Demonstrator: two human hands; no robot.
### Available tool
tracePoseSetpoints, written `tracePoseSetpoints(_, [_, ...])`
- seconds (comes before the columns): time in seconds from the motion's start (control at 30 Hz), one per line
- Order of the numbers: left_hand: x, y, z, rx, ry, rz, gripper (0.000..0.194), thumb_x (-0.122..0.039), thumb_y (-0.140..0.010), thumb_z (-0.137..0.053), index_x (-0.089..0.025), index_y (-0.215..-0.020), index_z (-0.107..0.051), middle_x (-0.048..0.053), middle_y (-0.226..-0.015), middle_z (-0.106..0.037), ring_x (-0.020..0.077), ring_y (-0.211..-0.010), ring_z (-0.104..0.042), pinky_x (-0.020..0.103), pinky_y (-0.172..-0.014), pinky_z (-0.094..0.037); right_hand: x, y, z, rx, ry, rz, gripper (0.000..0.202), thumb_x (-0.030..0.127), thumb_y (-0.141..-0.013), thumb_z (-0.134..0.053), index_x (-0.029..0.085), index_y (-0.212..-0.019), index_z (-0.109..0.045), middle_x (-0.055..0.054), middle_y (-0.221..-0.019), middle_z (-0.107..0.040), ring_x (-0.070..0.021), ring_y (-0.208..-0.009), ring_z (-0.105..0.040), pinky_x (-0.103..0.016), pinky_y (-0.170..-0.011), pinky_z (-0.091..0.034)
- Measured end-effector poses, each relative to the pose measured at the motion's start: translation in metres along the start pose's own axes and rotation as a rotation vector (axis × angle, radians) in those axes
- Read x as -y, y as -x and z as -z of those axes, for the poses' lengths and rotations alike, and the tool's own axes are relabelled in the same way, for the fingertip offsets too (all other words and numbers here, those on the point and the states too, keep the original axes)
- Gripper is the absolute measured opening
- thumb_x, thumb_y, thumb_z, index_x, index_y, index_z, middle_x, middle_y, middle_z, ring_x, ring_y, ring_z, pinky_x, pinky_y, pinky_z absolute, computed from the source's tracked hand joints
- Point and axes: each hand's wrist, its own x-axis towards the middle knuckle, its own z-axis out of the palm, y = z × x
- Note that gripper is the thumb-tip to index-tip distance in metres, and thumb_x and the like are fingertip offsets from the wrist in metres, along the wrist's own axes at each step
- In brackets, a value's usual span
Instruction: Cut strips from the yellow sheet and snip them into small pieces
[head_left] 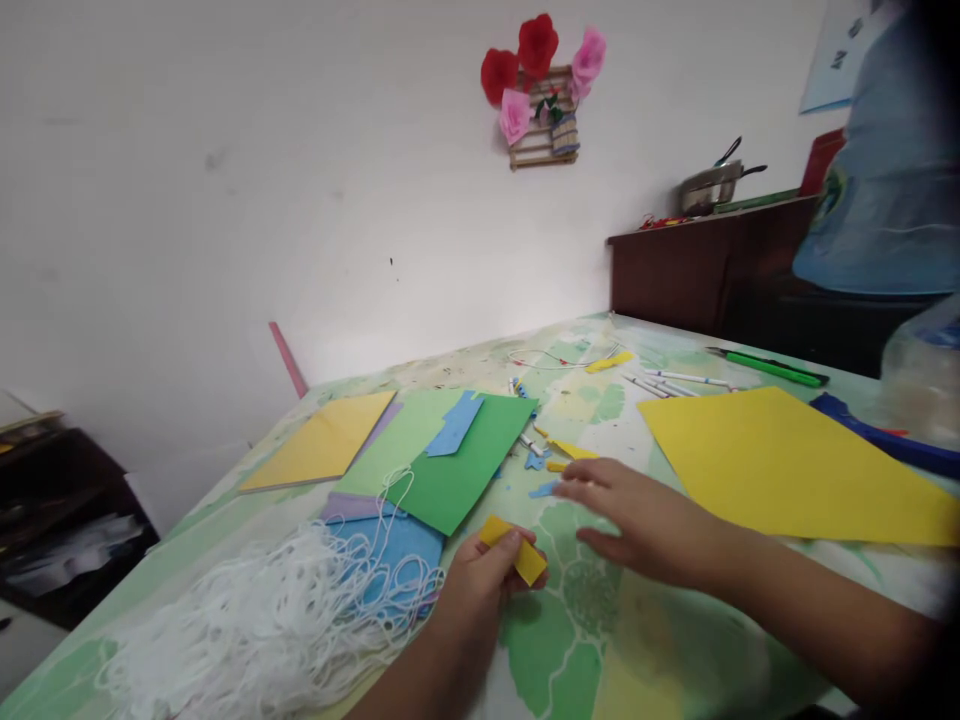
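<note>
Between the thumb and fingers of my left hand point(491, 575) is a small yellow piece of paper point(517, 548), held just above the patterned tablecloth. My right hand point(637, 515) has its fingers apart and nothing in it. Its fingertips hover close to a small blue paper scrap point(544, 490) and several yellow scraps point(570, 449). Left of these lie a green sheet point(469, 485) and a cut blue piece point(455, 425) on top. A large tangle of white string point(255, 620) spreads beside my left forearm.
A large yellow sheet point(795, 465) lies on the right, with white markers point(667, 383) and a green utility knife point(776, 368) behind it. Yellow-orange sheets point(322, 442) rest at the left. A clear container point(926, 380) stands at the right edge, and a wall point(337, 200) rises behind the table.
</note>
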Motion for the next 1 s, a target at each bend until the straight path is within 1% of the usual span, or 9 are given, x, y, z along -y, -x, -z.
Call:
tracePoseSetpoints(0.07, [0.0,0.0,0.0,0.017,0.076,0.012,0.019,-0.029,-0.06,-0.061,-0.012,-0.068,-0.057,0.003,-0.06,-0.059,0.0131,-0.057,-0.054,0.027,-0.057,-0.04,0.016,-0.008,-0.002,0.013,-0.009,0.216,0.034,0.022,-0.076,-0.045,0.023,-0.11,-0.048,-0.008,-0.108,-0.048,-0.0201,-0.095,-0.043,-0.031,-0.079,-0.034])
tracePoseSetpoints(0.17, [-0.001,0.0,0.001,0.022,0.124,0.053,0.015,-0.025,-0.058,-0.063,-0.012,-0.065,-0.057,0.001,-0.058,-0.056,0.0118,-0.053,-0.051,0.024,-0.051,-0.036,0.027,-0.018,-0.01,0.028,-0.021,0.318,0.028,0.022,-0.08,-0.041,0.025,-0.106,-0.051,-0.007,-0.1,-0.052,-0.0185,-0.086,-0.045,-0.032,-0.075,-0.035])
tracePoseSetpoints(0.33, [-0.007,0.004,-0.001,0.084,0.219,0.037,0.017,-0.025,-0.062,-0.061,-0.011,-0.072,-0.06,0.003,-0.064,-0.059,0.0115,-0.058,-0.052,0.023,-0.055,-0.037,0.021,-0.02,-0.03,-0.063,-0.248,0.25,0.027,0.02,-0.079,-0.043,0.02,-0.105,-0.052,-0.007,-0.092,-0.052,-0.0152,-0.08,-0.047,-0.027,-0.069,-0.039])
tracePoseSetpoints(0.43, [-0.008,0.007,-0.004,0.055,0.238,0.025,0.02,-0.023,-0.062,-0.062,-0.013,-0.078,-0.058,0.002,-0.066,-0.059,0.0103,-0.057,-0.052,0.022,-0.054,-0.037,0.02,-0.016,-0.035,-0.077,-0.283,0.258,0.027,0.019,-0.078,-0.044,0.021,-0.104,-0.052,-0.008,-0.094,-0.051,-0.0154,-0.082,-0.047,-0.026,-0.069,-0.039])
tracePoseSetpoints(0.63, [-0.004,0.007,-0.001,0.008,0.169,0.012,0.021,-0.023,-0.063,-0.062,-0.015,-0.078,-0.052,0.0,-0.06,-0.057,0.0112,-0.053,-0.054,0.024,-0.053,-0.04,0.019,-0.013,-0.025,-0.023,-0.189,0.231,0.02,0.023,-0.08,-0.041,0.019,-0.08,-0.061,-0.006,-0.081,-0.054,-0.0144,-0.071,-0.047,-0.025,-0.06,-0.037])
tracePoseSetpoints(0.73, [-0.007,0.007,0.0,-0.017,0.097,0.025,0.023,-0.025,-0.062,-0.063,-0.014,-0.078,-0.051,0.001,-0.06,-0.058,0.0129,-0.052,-0.055,0.025,-0.05,-0.042,0.018,-0.011,-0.021,-0.013,-0.257,0.242,0.021,0.023,-0.081,-0.04,0.019,-0.081,-0.06,-0.005,-0.081,-0.055,-0.0142,-0.073,-0.048,-0.025,-0.063,-0.037])
tracePoseSetpoints(0.8, [-0.009,0.008,-0.001,-0.043,0.096,-0.005,0.027,-0.024,-0.06,-0.065,-0.014,-0.08,-0.05,0.002,-0.061,-0.06,0.0137,-0.055,-0.056,0.026,-0.052,-0.044,0.019,-0.011,-0.023,-0.012,-0.38,0.175,0.017,0.024,-0.078,-0.045,0.018,-0.088,-0.058,-0.005,-0.082,-0.057,-0.0138,-0.072,-0.05,-0.025,-0.064,-0.039])
tracePoseSetpoints(0.87, [-0.01,0.008,-0.002,-0.08,0.102,-0.049,0.033,-0.024,-0.059,-0.065,-0.014,-0.085,-0.049,0.005,-0.068,-0.062,0.0154,-0.063,-0.058,0.028,-0.058,-0.045,0.023,-0.013,-0.03,-0.007,-0.537,-0.009,0.02,0.024,-0.073,-0.052,0.016,-0.091,-0.055,-0.004,-0.08,-0.057,-0.0129,-0.067,-0.051,-0.023,-0.059,-0.04])
tracePoseSetpoints(1.0, [-0.008,0.007,-0.002,-0.163,-0.035,-0.127,0.033,-0.028,-0.058,-0.066,-0.015,-0.084,-0.05,0.004,-0.071,-0.06,0.0153,-0.064,-0.057,0.029,-0.059,-0.046,0.027,-0.021,-0.047,-0.014,-0.784,-0.263,0.011,0.019,-0.069,-0.052,0.015,-0.077,-0.057,-0.002,-0.068,-0.058,-0.012,-0.06,-0.051,-0.02,-0.051,-0.039])
